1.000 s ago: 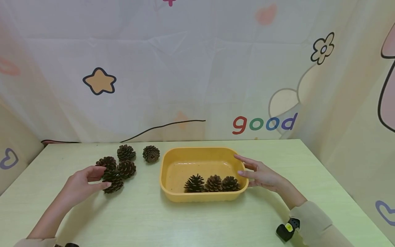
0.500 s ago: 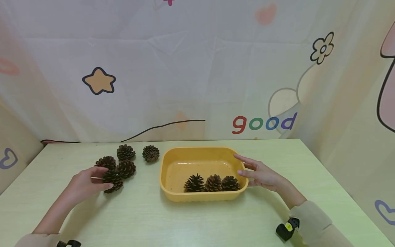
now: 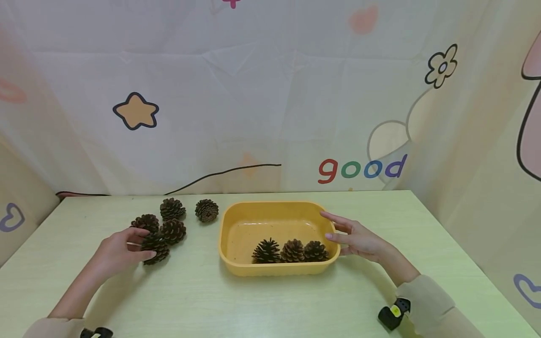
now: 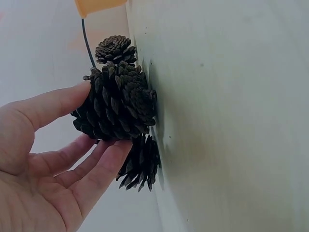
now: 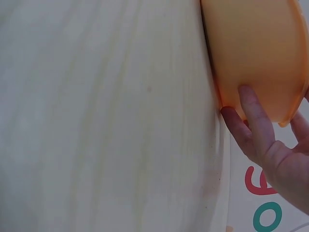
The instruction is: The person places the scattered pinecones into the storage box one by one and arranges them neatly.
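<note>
My left hand (image 3: pixel 117 253) has its thumb and fingers on either side of the nearest pine cone (image 3: pixel 156 247). In the left wrist view that pine cone (image 4: pixel 116 104) sits between thumb and fingertips, close to the table surface. My right hand (image 3: pixel 359 240) grips the right end of a yellow plastic basin (image 3: pixel 279 269), thumb over the rim and fingers outside. The right wrist view shows its fingers (image 5: pixel 258 118) against the basin's outer wall (image 5: pixel 256 53). Inside the basin, along the front wall, lie three pine cones (image 3: pixel 292 251).
Close to my left hand lie more pine cones: one partly behind the fingers (image 3: pixel 145 222), one to its right (image 3: pixel 173 231), one farther back (image 3: pixel 172 208). Another pine cone (image 3: pixel 207 211) stands left of the basin. A printed curtain (image 3: pixel 253 94) hangs behind the light table (image 3: pixel 253 310).
My left hand has shifted slightly right, and its fingers have closed in around the nearest pine cone. The right hand and the basin stay where they were.
</note>
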Motion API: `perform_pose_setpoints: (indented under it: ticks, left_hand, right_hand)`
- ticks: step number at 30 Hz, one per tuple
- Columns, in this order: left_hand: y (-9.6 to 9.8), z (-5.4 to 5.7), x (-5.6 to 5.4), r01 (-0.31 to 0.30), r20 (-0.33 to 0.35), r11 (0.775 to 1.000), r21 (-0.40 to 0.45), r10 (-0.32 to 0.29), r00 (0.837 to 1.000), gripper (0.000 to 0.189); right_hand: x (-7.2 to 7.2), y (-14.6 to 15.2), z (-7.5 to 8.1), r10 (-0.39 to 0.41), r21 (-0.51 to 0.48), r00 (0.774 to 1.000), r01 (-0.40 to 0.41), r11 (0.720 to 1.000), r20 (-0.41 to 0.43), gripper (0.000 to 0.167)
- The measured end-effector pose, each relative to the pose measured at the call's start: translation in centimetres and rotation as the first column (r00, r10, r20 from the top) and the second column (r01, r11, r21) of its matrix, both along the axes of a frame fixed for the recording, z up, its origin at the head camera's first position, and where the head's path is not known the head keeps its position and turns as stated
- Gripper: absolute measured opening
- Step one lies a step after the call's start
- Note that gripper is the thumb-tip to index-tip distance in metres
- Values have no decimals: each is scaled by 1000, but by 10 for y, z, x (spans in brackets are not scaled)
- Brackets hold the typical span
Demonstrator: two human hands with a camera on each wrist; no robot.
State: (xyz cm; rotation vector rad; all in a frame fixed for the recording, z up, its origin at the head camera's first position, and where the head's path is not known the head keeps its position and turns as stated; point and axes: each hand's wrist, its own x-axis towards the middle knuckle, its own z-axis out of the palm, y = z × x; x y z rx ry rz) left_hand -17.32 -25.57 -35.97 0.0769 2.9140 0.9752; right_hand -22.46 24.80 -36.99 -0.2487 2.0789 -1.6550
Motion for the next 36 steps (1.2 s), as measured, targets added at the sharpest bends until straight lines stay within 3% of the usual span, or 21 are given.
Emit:
perform_pose_setpoints:
  ticks: [18, 29, 36]
  left_hand:
    - [-5, -1, 3, -22, -5, 1000, -8, 22, 1000, 67]
    - [-8, 4, 15, -28, -71, 999, -19, 27, 997, 65]
    - [5, 10, 26, -8, -108, 999, 38, 12, 994, 60]
  right_hand:
    - [1, 2, 2, 74, -3, 997, -74, 997, -36, 72]
    - [0, 0, 0, 10, 1, 1000, -10, 1000, -2, 73]
    - [0, 1, -1, 22, 7, 1000, -22, 1000, -17, 73]
